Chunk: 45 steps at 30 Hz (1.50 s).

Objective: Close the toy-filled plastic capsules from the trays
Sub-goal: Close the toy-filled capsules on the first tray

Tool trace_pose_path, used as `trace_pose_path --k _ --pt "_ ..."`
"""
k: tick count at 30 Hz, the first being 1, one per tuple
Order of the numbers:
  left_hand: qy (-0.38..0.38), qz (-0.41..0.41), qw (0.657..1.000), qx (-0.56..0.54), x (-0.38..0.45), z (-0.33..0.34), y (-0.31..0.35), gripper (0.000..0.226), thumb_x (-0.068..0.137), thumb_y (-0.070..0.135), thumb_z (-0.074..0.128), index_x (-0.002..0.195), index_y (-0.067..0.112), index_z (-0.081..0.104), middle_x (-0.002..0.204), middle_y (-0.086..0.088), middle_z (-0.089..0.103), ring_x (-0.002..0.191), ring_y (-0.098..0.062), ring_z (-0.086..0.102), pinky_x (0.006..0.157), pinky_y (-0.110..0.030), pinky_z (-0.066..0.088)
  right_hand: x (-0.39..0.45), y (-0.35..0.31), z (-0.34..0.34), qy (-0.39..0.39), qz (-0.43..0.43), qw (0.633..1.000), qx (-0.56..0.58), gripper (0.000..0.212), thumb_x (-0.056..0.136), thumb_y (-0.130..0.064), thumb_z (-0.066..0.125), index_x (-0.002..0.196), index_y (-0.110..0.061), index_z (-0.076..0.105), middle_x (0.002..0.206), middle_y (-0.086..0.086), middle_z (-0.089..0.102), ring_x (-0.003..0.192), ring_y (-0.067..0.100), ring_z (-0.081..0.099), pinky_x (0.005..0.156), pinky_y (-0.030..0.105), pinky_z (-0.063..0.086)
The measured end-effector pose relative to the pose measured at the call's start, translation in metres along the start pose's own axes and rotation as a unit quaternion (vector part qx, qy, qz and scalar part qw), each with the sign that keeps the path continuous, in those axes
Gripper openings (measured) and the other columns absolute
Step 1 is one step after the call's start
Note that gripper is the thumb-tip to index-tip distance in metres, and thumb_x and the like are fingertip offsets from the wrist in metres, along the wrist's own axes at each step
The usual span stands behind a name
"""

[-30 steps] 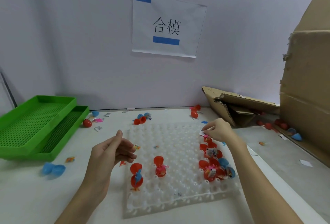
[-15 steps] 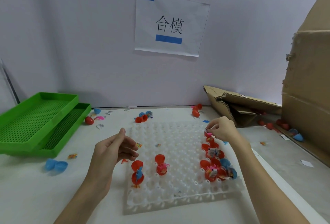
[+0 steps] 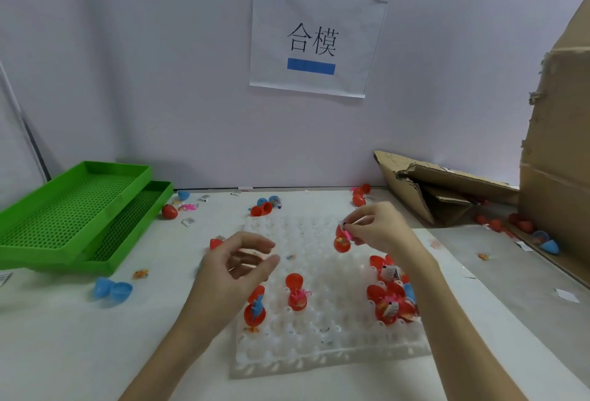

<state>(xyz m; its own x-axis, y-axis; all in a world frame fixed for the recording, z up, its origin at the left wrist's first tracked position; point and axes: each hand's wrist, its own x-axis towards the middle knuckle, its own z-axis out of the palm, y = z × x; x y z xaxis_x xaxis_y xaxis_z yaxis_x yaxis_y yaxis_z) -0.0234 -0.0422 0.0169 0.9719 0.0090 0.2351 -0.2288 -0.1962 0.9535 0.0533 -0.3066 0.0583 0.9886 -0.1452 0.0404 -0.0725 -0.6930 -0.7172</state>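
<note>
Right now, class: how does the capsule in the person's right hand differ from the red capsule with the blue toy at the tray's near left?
The held capsule hangs lifted above the white tray, pinched by the right hand; the blue-toy capsule sits in a tray socket, untouched. The held one shows a pink toy. Both are red and open.

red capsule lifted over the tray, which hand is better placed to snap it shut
Right. The right hand already pinches the open red capsule above the white tray. The left hand holds nothing, fingers loosely curled nearby, so it can likely only assist.
</note>
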Motion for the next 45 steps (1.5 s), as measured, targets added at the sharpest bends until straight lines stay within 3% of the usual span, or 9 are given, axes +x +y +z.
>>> trace_pose_path --k 4,6,12,17,21,25,30,38,45 --pt "-0.065 0.076 0.992 0.08 -0.008 0.01 0.0 0.046 0.074 0.047 0.083 0.117 0.045 0.065 0.122 0.024 0.059 0.109 0.0 0.065 0.083 -0.016 0.058 -0.039 -0.029 0.033 -0.073 -0.005 0.996 0.056 0.007 0.09 -0.026 0.078 0.093 -0.019 0.077 0.075 -0.004 0.078 0.061 0.003 0.07 0.051 0.012 0.049" --pt "-0.08 0.1 0.987 0.096 -0.009 0.013 -0.001 0.051 0.075 0.045 0.085 0.121 0.047 0.062 0.126 0.022 0.057 0.111 0.002 0.064 0.086 -0.014 0.056 -0.052 -0.039 0.047 -0.093 -0.015 0.994 0.057 0.005 0.092 -0.024 0.076 0.094 -0.019 0.076 0.078 -0.002 0.077 0.059 0.003 0.069 0.05 0.012 0.048" --pt "-0.025 0.164 0.975 0.148 -0.007 0.012 -0.005 0.023 0.084 0.024 0.082 0.107 0.023 0.078 0.115 0.011 0.063 0.103 -0.004 0.068 0.089 -0.018 0.059 -0.064 -0.04 0.062 -0.076 -0.033 0.995 0.048 0.007 0.093 -0.02 0.069 0.091 -0.02 0.076 0.077 -0.001 0.073 0.062 0.008 0.066 0.049 0.016 0.046" --pt "-0.002 0.156 0.98 0.124 -0.006 0.011 -0.004 0.018 0.083 0.024 0.083 0.1 0.019 0.081 0.109 0.009 0.069 0.098 -0.006 0.072 0.084 -0.018 0.06 -0.063 -0.032 0.06 -0.112 0.004 0.982 0.154 0.01 0.094 -0.012 0.066 0.088 -0.013 0.074 0.07 0.0 0.074 0.057 0.006 0.067 0.058 0.019 0.053" --pt "0.013 0.109 0.992 0.06 -0.007 0.011 -0.003 0.018 0.08 0.03 0.08 0.096 0.022 0.078 0.106 0.01 0.072 0.092 -0.008 0.075 0.082 -0.024 0.062 -0.068 -0.034 0.056 -0.163 0.036 0.944 0.286 0.017 0.098 -0.005 0.062 0.086 0.0 0.072 0.079 0.017 0.077 0.074 0.024 0.078 0.059 0.018 0.055" --pt "0.015 0.086 0.996 0.034 -0.009 0.012 0.0 0.022 0.078 0.037 0.077 0.095 0.024 0.073 0.101 0.01 0.075 0.09 -0.008 0.076 0.082 -0.023 0.062 -0.072 -0.037 0.058 -0.169 0.047 0.93 0.322 0.042 0.1 -0.001 0.055 0.064 -0.007 0.076 0.08 0.021 0.077 0.078 0.033 0.078 0.065 0.026 0.061" --pt "0.018 0.155 0.982 0.11 -0.011 0.013 -0.001 0.011 0.086 0.021 0.079 0.093 0.022 0.071 0.106 0.009 0.072 0.097 -0.006 0.072 0.083 -0.021 0.061 -0.07 -0.038 0.064 -0.135 0.069 0.926 0.347 0.011 0.099 0.002 0.055 0.096 0.007 0.064 0.085 0.021 0.078 0.076 0.038 0.078 0.072 0.033 0.065" --pt "0.02 0.228 0.947 0.225 -0.008 0.007 -0.004 0.016 0.08 0.014 0.086 0.095 0.012 0.081 0.097 0.002 0.067 0.079 -0.012 0.068 0.081 -0.016 0.057 -0.07 -0.037 0.068 -0.13 0.074 0.921 0.359 0.008 0.099 0.004 0.053 0.1 0.006 0.061 0.083 0.022 0.077 0.077 0.04 0.077 0.077 0.039 0.065" --pt "-0.014 0.235 0.939 0.25 -0.01 0.007 -0.003 0.045 0.085 0.018 0.083 0.129 0.015 0.072 0.111 0.004 0.069 0.099 -0.012 0.066 0.093 -0.019 0.055 -0.07 -0.034 0.067 -0.149 0.089 0.906 0.387 0.012 0.101 0.002 0.054 0.11 0.009 0.059 0.086 0.024 0.077 0.078 0.037 0.078 0.067 0.028 0.063"
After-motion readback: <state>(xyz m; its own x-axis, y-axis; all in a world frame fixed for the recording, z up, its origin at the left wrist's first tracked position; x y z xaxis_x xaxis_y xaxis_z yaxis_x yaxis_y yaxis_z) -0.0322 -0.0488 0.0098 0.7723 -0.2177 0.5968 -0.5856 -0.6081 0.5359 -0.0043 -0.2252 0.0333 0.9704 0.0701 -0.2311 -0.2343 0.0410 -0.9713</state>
